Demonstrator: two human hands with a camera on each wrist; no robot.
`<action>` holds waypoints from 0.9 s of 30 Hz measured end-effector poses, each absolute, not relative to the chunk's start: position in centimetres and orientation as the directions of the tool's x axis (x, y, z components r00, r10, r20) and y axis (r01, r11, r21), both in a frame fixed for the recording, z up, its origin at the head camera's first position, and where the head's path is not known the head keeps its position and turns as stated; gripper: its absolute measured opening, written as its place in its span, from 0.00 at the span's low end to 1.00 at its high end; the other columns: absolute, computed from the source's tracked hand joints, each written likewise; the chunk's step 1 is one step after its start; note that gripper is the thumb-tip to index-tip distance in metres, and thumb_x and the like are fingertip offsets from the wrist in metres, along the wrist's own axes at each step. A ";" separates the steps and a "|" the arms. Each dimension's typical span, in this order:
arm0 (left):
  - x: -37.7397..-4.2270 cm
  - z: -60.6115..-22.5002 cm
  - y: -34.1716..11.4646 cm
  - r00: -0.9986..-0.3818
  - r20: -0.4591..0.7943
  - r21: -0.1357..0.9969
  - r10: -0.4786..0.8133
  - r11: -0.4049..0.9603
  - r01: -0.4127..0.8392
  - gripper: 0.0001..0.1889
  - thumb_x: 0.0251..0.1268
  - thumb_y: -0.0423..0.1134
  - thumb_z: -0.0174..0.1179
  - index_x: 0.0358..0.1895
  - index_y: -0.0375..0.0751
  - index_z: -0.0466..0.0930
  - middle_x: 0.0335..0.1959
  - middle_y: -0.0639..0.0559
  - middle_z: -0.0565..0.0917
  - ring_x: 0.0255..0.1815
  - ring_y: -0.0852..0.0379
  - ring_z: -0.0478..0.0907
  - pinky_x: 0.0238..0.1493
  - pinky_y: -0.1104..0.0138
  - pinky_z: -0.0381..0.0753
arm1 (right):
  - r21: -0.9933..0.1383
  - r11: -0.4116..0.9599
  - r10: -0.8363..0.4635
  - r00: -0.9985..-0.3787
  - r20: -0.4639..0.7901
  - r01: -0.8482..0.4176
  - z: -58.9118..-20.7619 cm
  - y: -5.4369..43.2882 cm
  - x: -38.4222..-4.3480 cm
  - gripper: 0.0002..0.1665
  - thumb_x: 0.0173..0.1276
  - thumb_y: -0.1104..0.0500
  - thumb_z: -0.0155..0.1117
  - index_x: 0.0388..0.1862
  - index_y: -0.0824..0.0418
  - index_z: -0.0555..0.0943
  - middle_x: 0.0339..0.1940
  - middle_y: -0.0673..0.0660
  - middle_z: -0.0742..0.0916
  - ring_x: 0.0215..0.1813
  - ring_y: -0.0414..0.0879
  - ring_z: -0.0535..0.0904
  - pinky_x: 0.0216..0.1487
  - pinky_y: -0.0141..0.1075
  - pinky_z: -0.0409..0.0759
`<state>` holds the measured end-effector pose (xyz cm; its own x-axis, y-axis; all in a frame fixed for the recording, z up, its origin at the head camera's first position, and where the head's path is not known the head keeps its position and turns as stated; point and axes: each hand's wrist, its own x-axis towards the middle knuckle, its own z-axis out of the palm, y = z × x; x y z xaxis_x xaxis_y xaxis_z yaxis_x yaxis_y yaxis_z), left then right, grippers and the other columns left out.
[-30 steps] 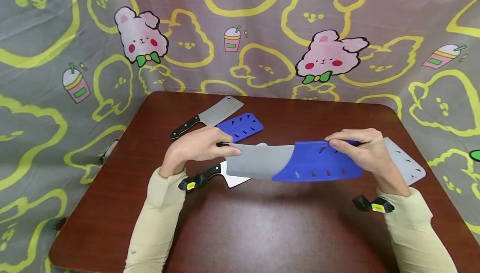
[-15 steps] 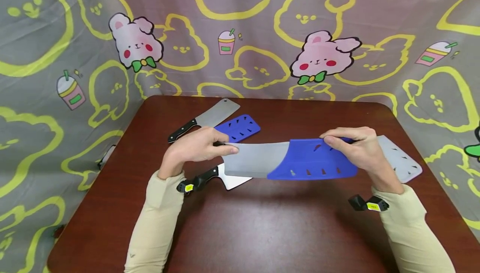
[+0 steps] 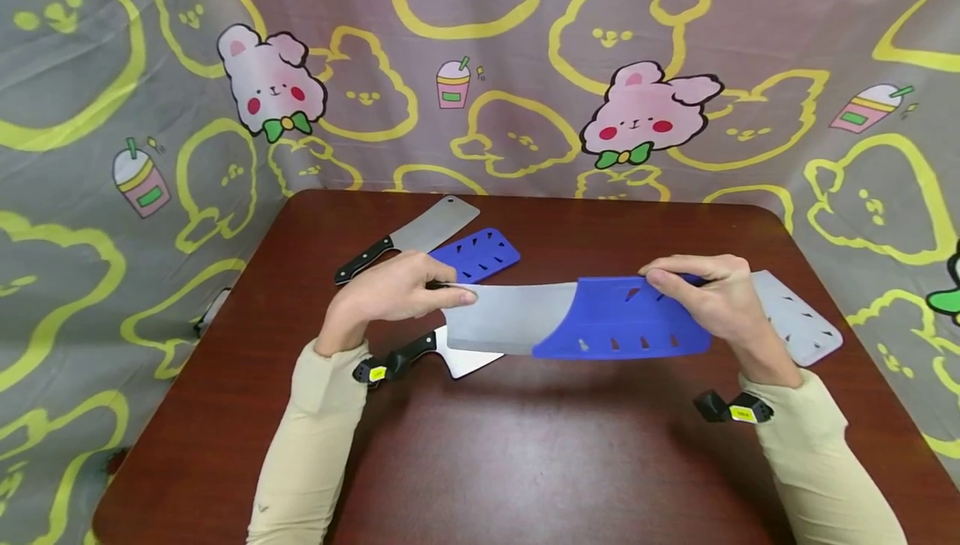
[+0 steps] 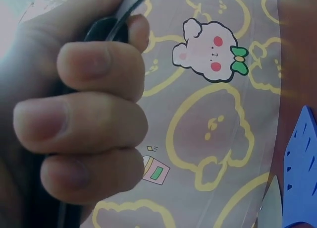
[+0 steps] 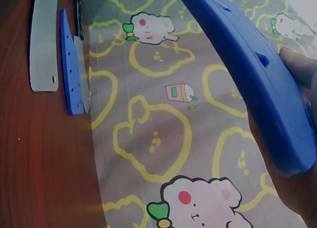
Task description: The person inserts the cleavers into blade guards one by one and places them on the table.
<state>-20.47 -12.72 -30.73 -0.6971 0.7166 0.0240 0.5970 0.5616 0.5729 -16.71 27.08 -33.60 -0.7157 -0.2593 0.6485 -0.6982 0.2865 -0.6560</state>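
Above the table my left hand grips a cleaver by its black handle, fingers curled round it in the left wrist view. The blade points right, and its far part is inside a blue blade cover with small triangular holes. My right hand pinches the cover's far end between thumb and fingers. In the right wrist view the cover crosses the upper right. Bare steel shows between my left thumb and the cover's curved mouth.
A second cleaver lies at the table's back left, beside another blue cover. Under the held blade rests a third cleaver, partly hidden. A whitish cover lies at the right, partly behind my right hand. Patterned cloth hangs behind the brown table.
The whole view shifted slightly early on. My hands, the cleaver and the blue cover keep nearly the same pose, with the same part of the blade covered.
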 end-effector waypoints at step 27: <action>-19.3 -33.3 -6.8 -0.608 0.003 0.538 0.794 0.512 0.670 0.21 0.67 0.57 0.59 0.19 0.50 0.73 0.14 0.63 0.59 0.16 0.69 0.57 0.23 0.73 0.57 | -0.773 0.454 -0.308 -0.892 0.331 -0.443 -36.4 21.9 -15.8 0.09 0.67 0.61 0.67 0.44 0.60 0.87 0.35 0.54 0.90 0.26 0.40 0.85 0.25 0.34 0.83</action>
